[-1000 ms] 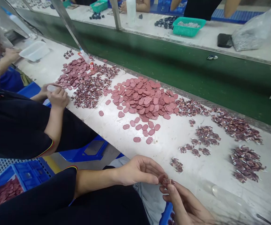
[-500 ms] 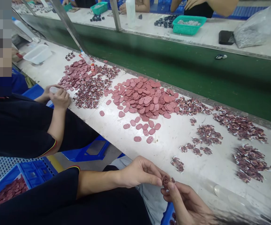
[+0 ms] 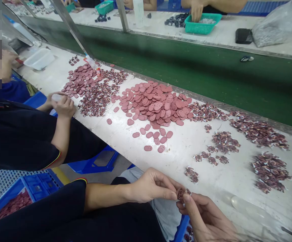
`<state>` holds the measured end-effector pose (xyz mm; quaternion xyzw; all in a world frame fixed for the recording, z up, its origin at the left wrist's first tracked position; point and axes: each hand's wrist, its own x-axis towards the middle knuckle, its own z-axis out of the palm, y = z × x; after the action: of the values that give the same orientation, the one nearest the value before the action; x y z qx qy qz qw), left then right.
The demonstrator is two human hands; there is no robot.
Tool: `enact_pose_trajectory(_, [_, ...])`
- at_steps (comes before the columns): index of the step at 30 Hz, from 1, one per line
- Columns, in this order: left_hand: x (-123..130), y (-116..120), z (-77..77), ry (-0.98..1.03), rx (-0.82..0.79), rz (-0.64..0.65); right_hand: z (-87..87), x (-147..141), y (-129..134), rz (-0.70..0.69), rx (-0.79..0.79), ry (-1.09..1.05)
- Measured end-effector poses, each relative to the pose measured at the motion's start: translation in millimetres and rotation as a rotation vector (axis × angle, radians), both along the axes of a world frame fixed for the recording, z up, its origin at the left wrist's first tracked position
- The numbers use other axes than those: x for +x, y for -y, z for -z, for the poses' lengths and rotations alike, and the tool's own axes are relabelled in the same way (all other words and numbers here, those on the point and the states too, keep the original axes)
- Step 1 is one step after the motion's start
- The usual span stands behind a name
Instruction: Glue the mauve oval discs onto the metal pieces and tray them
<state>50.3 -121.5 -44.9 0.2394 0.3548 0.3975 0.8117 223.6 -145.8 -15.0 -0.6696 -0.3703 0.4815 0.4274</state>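
My left hand (image 3: 158, 187) pinches a small dark-brown part (image 3: 180, 193) with a rounded, curled shape between thumb and fingers. On its other side, the thumb and fingers of my right hand (image 3: 205, 213) close on the same part, so the two hands nearly touch in front of the table edge. Fingertips cover much of it, and its exact kind cannot be made out. Just beyond them lies a small cluster of similar brown parts (image 3: 191, 174) with white bits. Larger heaps of brown parts (image 3: 272, 171) spread to the right.
A big heap of reddish-pink oval pieces (image 3: 158, 104) covers the table's middle. A clear bottle-like object (image 3: 247, 206) lies at the right. On the left, a co-worker's hands (image 3: 64, 105) hold something whitish. Beyond the green belt (image 3: 176, 57) stands a green basket (image 3: 198, 28).
The belt has carried a small dark item rightward. A co-worker's hand across the belt now reaches into the green basket. My hands keep their pinch, shifted slightly right in view.
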Motion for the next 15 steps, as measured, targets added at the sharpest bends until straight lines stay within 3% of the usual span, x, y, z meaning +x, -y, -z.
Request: enact_pose_trajectory(15, [2.6,-1.4,-4.0,0.041,0.014,0.011,-18.7,-5.4,2.5,0.04,-0.086,0.086])
